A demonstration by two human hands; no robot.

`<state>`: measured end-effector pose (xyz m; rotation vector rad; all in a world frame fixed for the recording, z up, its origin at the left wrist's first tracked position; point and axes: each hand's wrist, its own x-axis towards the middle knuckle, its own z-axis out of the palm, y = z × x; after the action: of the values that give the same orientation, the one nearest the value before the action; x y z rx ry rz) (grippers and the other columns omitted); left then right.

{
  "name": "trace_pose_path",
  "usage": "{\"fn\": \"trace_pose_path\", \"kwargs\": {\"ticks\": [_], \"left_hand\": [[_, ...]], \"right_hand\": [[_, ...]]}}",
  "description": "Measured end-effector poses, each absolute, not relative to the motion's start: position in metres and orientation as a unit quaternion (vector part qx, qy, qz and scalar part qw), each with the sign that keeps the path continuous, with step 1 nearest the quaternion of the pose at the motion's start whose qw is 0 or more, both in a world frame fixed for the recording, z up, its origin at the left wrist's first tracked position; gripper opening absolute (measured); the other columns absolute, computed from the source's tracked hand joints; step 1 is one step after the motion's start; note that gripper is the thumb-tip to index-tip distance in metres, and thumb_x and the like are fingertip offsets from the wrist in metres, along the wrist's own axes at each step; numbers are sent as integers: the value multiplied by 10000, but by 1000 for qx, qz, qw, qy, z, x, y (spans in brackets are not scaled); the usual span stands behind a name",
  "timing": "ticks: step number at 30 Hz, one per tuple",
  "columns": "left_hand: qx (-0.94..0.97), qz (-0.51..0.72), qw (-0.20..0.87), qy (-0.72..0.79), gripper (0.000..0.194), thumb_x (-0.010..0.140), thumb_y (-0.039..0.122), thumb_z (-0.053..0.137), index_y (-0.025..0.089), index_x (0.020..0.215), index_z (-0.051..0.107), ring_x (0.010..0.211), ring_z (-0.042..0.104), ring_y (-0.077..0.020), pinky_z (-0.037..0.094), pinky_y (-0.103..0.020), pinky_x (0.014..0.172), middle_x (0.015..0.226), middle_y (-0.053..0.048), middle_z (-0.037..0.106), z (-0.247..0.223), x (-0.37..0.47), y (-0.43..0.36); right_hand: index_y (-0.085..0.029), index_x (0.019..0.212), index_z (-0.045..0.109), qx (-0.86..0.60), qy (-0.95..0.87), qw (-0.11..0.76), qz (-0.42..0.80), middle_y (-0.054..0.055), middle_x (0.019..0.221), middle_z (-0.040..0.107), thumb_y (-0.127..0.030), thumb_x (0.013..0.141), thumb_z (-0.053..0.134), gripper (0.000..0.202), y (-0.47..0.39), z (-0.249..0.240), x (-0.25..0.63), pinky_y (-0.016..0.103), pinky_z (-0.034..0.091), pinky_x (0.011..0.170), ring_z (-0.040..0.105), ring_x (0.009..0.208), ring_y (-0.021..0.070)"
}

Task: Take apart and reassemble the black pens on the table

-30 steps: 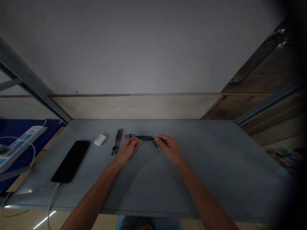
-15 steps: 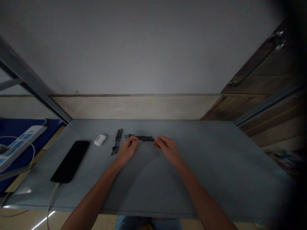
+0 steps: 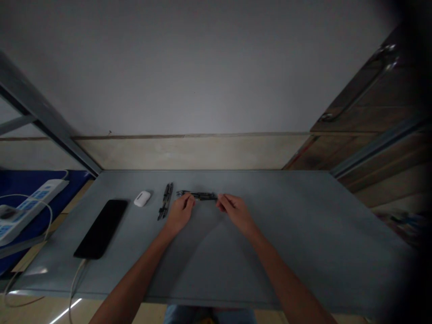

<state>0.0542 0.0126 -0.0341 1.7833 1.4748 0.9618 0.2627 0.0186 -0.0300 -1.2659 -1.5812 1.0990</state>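
Note:
Both hands are out over the grey tabletop (image 3: pixel 209 252), close together. My left hand (image 3: pixel 180 211) is closed, thumb and fingertips pinching the left part of a dark pen (image 3: pixel 206 198). At its other end, my right hand (image 3: pixel 234 210) is closed in a pinch on the tip. The pen lies level between them. Just behind it, partly overlapped, are more dark pens (image 3: pixel 182 192); their number is hard to make out. Left of my left hand, a pair of dark pens (image 3: pixel 165 200) lies side by side, pointing away from me.
A white earbud case (image 3: pixel 142 198) and a black phone (image 3: pixel 101 229) with a cable plugged in lie on the left. Beyond the table's left edge is a white power strip (image 3: pixel 32 209) on a blue surface. A wall (image 3: pixel 195 153) runs along the back edge.
Both hands keep their pinch on the pen in nearly the same place. The whole view has shifted very slightly.

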Motion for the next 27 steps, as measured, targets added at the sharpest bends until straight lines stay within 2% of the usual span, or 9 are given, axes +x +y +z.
{"fn": "trace_pose_path", "kwargs": {"ticks": [6, 11, 14, 20, 25, 27], "left_hand": [[654, 367, 282, 599, 398, 966, 361, 298, 177, 669, 488, 589, 480, -138, 304, -250, 563, 618, 0, 512, -37, 56, 12], [683, 353, 248, 590, 349, 963, 326, 327, 171, 730, 535, 622, 504, -143, 313, -248, 579, 673, -17, 562, -34, 58, 9], [682, 356, 248, 589, 347, 965, 326, 323, 173, 728, 525, 610, 497, -138, 312, -245, 580, 655, -9, 548, -32, 58, 8], [667, 370, 245, 599, 369, 969, 333, 310, 172, 705, 513, 573, 479, -126, 297, -240, 561, 618, 1, 524, -33, 57, 10], [681, 358, 244, 591, 351, 966, 328, 313, 176, 719, 512, 577, 476, -133, 297, -241, 564, 623, -3, 518, -32, 58, 9], [686, 355, 244, 586, 342, 965, 325, 316, 177, 728, 513, 574, 473, -135, 300, -243, 568, 627, -4, 520, -31, 59, 7]], "right_hand": [[-186, 850, 644, -476, -645, 404, 442, 21, 722, 613, -482, 875, 513, 324, 20, -31, 261, 239, 431, 598, 566, 656, 143], [-188, 651, 600, -503, -616, 396, 459, 21, 585, 558, -532, 917, 387, 485, 18, -32, 260, 254, 412, 561, 530, 557, 142], [-189, 630, 585, -501, -621, 394, 456, 12, 566, 540, -518, 916, 404, 472, 19, -30, 260, 252, 395, 549, 514, 543, 138], [-187, 843, 637, -477, -636, 398, 457, 22, 710, 600, -465, 881, 512, 308, 19, -28, 262, 240, 408, 578, 552, 646, 147], [-182, 628, 595, -504, -634, 387, 441, 10, 554, 534, -498, 933, 382, 489, 18, -33, 264, 246, 374, 539, 504, 535, 132], [-184, 604, 576, -514, -631, 385, 435, 2, 531, 507, -502, 931, 381, 496, 19, -33, 264, 247, 357, 521, 483, 510, 129]]}}
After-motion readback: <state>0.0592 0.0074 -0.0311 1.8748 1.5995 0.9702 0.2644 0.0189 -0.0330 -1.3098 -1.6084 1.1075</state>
